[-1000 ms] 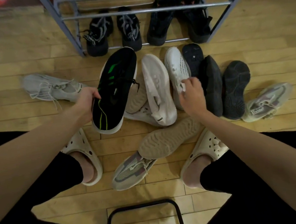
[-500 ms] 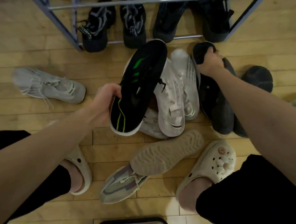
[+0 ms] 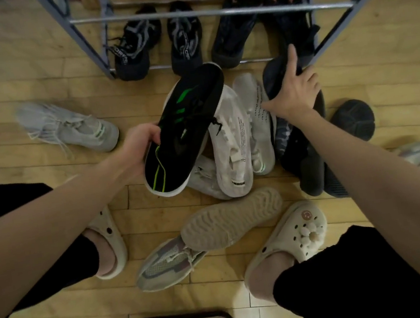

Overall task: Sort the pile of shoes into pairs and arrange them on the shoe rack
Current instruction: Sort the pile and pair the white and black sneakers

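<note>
I am holding a black sneaker with green stripes [image 3: 185, 130] clear of the floor, my left hand [image 3: 140, 146] clamped around its heel end, while my right hand [image 3: 293, 91] is spreading open, fingers splayed, over a dark shoe [image 3: 295, 147] at the right side of the pile [image 3: 236, 142] — palm touching it, nothing gripped yet. Two dark pairs are already sitting on the shoe rack [image 3: 211, 14], on its bottom shelf. The risk, as I judge it: the dark shoes are lying stacked and tangled, so I may be lifting the wrong mate — or dragging a neighbour along and toppling the white sneakers [image 3: 238, 139] leaning beside it. The raised sneaker, pinched only at the heel, could also be slipping.
</note>
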Demonstrator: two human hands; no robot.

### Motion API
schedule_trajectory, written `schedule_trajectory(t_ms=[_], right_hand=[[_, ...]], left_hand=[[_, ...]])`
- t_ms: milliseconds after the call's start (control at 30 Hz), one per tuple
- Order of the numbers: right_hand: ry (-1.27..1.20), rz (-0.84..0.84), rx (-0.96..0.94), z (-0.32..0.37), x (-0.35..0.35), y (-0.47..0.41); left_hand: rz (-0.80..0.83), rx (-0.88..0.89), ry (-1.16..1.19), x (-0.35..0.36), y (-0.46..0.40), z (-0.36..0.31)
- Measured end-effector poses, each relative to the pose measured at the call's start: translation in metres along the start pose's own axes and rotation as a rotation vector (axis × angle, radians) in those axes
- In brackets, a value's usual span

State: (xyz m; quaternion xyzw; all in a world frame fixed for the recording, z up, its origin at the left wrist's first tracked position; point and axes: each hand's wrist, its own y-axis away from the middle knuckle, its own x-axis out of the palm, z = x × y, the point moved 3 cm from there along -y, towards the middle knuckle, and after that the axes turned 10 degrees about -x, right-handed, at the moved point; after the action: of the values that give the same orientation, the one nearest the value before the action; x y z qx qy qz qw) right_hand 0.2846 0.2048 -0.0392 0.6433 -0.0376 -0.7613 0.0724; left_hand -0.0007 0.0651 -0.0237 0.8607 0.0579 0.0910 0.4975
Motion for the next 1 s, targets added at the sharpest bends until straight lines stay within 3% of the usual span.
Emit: schedule_trajectory(t_ms=[133,300,400,467,633,867,933,1000], right_hand=[[-0.058,-0.122,-0.092,0.023,-0.042,0.038],[-0.14,-0.552,-0.399,0.054,-0.086,0.109],[-0.274,-0.691,-0.452,0.062,-0.084,0.146],[-0.322,-0.643,-0.389,0.065,-0.072,0.168],[-0.413,-0.138,-0.096,0.067,-0.009,0.213],[-0.411,0.277,0.097,0.083,0.002,0.203],[-0.423,0.305,0.081,0.092,-0.008,0.193],[-0.532,0.195,0.09,0.099,-0.016,0.182]], left_hand=[[-0.106,0.004,0.029,-0.01,0.017,0.002],[-0.13,0.073,0.115,-0.022,0.039,-0.001],[-0.118,0.076,0.183,-0.028,0.053,-0.001],[-0.099,0.068,0.181,-0.032,0.06,0.003],[-0.108,0.038,0.194,-0.049,0.077,0.018],[-0.117,0.065,0.049,-0.059,0.092,0.027],[-0.098,0.076,0.03,-0.06,0.097,0.022],[-0.076,0.103,0.024,-0.06,0.103,0.013]])
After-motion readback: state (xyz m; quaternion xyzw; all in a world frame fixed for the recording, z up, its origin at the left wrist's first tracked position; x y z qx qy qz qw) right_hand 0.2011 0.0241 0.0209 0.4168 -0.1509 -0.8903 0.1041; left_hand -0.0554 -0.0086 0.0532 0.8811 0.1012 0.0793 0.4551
